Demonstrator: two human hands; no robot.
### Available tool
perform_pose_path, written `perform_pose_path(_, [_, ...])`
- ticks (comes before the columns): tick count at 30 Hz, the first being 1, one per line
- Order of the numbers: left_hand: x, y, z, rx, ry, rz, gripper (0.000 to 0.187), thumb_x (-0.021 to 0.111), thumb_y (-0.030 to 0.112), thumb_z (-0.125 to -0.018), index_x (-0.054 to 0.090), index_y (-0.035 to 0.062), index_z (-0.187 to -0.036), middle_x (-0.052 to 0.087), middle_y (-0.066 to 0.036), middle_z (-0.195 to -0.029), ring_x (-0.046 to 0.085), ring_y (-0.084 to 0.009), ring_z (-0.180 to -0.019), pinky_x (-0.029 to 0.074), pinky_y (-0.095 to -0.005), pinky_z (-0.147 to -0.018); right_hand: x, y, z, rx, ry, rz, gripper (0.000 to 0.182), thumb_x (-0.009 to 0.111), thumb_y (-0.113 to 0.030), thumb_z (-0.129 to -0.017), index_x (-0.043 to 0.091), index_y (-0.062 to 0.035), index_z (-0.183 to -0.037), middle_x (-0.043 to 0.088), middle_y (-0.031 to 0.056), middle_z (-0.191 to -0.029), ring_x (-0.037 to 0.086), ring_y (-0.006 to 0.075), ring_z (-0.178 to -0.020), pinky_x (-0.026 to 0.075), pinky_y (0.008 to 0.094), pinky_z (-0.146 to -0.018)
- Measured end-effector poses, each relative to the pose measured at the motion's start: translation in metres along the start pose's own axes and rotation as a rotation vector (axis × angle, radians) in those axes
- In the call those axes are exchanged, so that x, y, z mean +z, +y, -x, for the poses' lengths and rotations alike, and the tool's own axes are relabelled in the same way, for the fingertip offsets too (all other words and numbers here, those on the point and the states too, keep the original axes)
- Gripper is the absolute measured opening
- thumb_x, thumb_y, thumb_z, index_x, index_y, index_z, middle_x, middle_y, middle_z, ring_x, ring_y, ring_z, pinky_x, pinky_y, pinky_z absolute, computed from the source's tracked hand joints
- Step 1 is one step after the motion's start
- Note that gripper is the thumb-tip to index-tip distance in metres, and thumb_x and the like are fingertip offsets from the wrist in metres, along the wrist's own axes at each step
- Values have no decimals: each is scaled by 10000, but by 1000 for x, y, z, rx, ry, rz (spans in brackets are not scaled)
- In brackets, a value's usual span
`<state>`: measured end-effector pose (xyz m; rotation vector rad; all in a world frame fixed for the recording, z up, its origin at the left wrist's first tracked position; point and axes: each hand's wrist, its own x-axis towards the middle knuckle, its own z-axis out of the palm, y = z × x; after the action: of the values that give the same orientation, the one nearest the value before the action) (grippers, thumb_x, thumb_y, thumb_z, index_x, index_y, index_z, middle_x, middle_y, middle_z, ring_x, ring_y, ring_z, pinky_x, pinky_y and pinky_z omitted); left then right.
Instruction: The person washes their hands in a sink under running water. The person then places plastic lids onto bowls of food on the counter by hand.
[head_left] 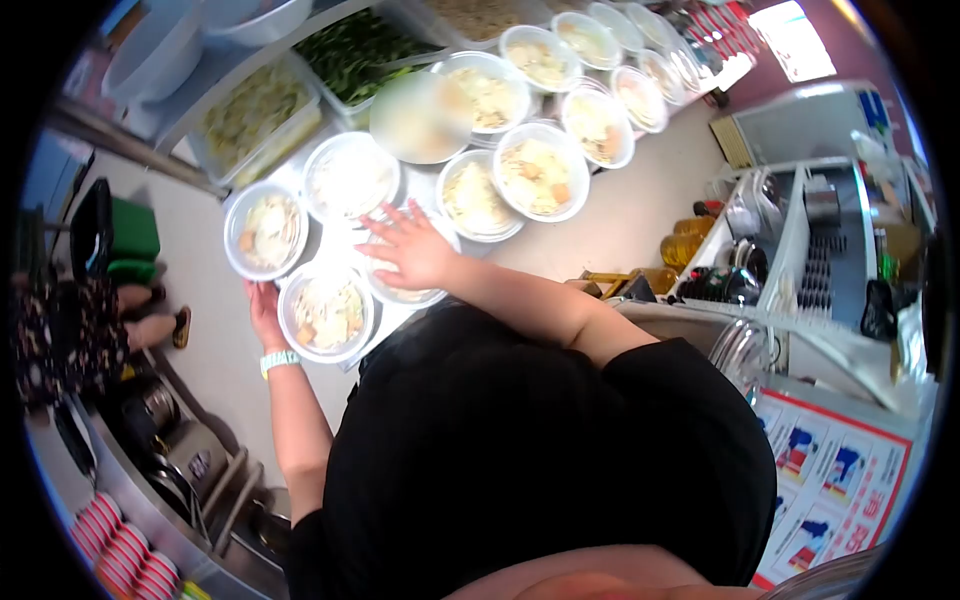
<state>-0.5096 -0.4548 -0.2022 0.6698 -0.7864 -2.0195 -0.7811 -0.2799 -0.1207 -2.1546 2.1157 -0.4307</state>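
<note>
My right hand (412, 248) lies with fingers spread over a round plastic bowl (415, 296), covering much of it. At the left edge of the group, my left hand (264, 318) has its fingers stretched out beside a clear bowl of shredded pale food with orange pieces (327, 312). Its fingertips are partly hidden under a similar bowl (266, 232). Behind my right hand stands a bowl with whitish contents (350, 176). More filled bowls (541, 172) sit to the right, some stacked. A blurred round lid-like disc (422, 117) is above them.
Containers of green leaves (355, 50) and pale chopped pieces (252, 112) line the back of the counter. Another person (70, 335) stands at far left near a green bin (133, 228). Shelving (790, 240) with bottles is at right.
</note>
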Motion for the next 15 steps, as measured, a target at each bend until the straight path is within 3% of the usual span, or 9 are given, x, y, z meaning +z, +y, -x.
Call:
perform_pose_path(4, [-8, -5, -3, 15, 64, -42, 590, 404, 315, -991, 209, 96, -1503, 365, -115, -1484, 334, -250, -1364, 256, -398, -1140, -3, 1, 1, -21, -59, 0, 539, 521, -486, -877, 455, -353, -1395, 289, 47, -1544, 207, 384, -1426, 138, 648, -1112])
perform_pose_path(10, [-3, -1, -3, 14, 58, -63, 611, 399, 289, -989, 159, 86, -1513, 335, -115, -1506, 310, -245, -1382, 212, -383, -1154, -3, 4, 1, -33, -70, -17, 556, 531, -479, -868, 432, -374, -1405, 274, 44, -1550, 187, 368, -1435, 119, 645, -1118])
perform_pose_path(13, [-3, -3, -3, 26, 74, -38, 599, 407, 284, -989, 181, 81, -1505, 343, -116, -1501, 325, -241, -1374, 217, -380, -1154, -5, 4, 2, -41, -78, -31, 563, 527, -474, -871, 427, -360, -1413, 264, 43, -1555, 189, 364, -1436, 120, 656, -1111])
perform_pose_path(15, [-7, -5, -3, 35, 63, -10, 580, 408, 273, -989, 203, 79, -1496, 348, -117, -1498, 337, -243, -1368, 224, -378, -1153, -8, 4, 4, -63, 6, -44, 520, 521, -417, -889, 461, -294, -1391, 327, 45, -1523, 253, 340, -1417, 163, 607, -1129])
